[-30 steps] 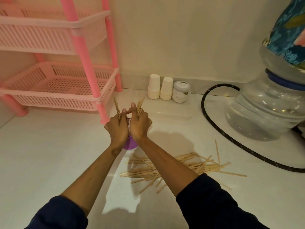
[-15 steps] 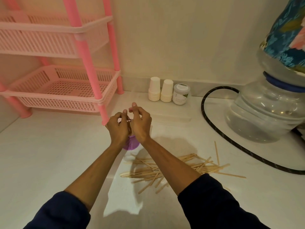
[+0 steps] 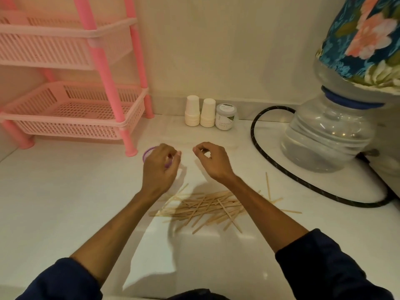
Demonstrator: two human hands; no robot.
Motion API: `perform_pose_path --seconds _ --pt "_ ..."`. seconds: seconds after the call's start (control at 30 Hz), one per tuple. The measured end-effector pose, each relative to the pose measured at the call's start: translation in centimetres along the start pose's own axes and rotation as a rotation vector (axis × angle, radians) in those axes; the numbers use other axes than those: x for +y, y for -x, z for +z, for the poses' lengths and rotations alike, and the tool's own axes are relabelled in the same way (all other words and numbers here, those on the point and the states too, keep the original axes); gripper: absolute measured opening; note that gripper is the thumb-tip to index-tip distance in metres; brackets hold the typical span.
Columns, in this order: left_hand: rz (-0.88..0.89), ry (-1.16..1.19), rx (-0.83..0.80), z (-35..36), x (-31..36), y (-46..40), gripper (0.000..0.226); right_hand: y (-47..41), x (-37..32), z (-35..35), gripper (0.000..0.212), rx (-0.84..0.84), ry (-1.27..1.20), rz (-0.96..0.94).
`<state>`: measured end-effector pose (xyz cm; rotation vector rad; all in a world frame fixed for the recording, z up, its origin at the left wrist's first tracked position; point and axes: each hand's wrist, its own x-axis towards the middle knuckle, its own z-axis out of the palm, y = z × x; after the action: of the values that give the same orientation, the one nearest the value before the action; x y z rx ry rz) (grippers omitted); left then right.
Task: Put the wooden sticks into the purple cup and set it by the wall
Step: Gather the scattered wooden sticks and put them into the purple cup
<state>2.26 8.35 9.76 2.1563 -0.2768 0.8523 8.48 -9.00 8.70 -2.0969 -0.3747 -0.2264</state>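
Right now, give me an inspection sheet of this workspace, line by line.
Surface: white counter, bare at the left.
Job's things: purple cup mostly hidden behind the left hand; loose pile of wooden sticks on the counter.
Clutter: two stacks of paper cups and a small jar by the wall.
Hands: left hand over the cup, right hand beside it; both curled and holding nothing.
Cables: black hose looping across the counter.
Surroundings: pink rack at left; water jug under floral cover at right.
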Motion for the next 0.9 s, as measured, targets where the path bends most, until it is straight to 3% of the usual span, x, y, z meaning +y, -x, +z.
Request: perform_pose_path --seconds 0.1,0.23,0.33,0.4,0.47,0.57,0.7,0.9 --pt "-0.026 -0.102 -0.295 1.6 0.8 3.5 0.036 2.3 2.4 -2.1 0.028 -0.171 0.178 0.057" --pt "-0.098 -0.451 -0.745 3.8 0.2 6.6 0.091 5.0 5.1 -4.4 0.055 -0.492 0.349 0.219" --pt "-0.065 -0.605 -0.868 4.8 0.2 7.3 0.102 6.5 6.1 -5.5 0.069 -0.648 0.529 0.138" --pt "-0.015 -0.634 -0.886 5.0 0.2 7.4 0.094 7.2 6.4 -6.0 0.075 -0.676 0.58 0.092" --pt "0.072 -0.606 -0.913 4.9 0.3 7.1 0.072 7.7 6.6 -6.3 0.077 -0.678 0.616 0.042" --pt "0.145 -0.51 -0.953 4.5 0.3 6.7 0.042 8.2 6.7 -6.4 0.066 -0.625 0.629 -0.003" --pt "0.176 -0.485 -0.96 4.5 0.6 6.7 0.03 8.4 6.7 -6.0 0.044 -0.582 0.674 -0.079" --pt "0.187 -0.483 -0.877 5.0 1.0 7.2 0.021 8.5 6.5 -5.1 0.029 -0.55 0.858 -0.248"
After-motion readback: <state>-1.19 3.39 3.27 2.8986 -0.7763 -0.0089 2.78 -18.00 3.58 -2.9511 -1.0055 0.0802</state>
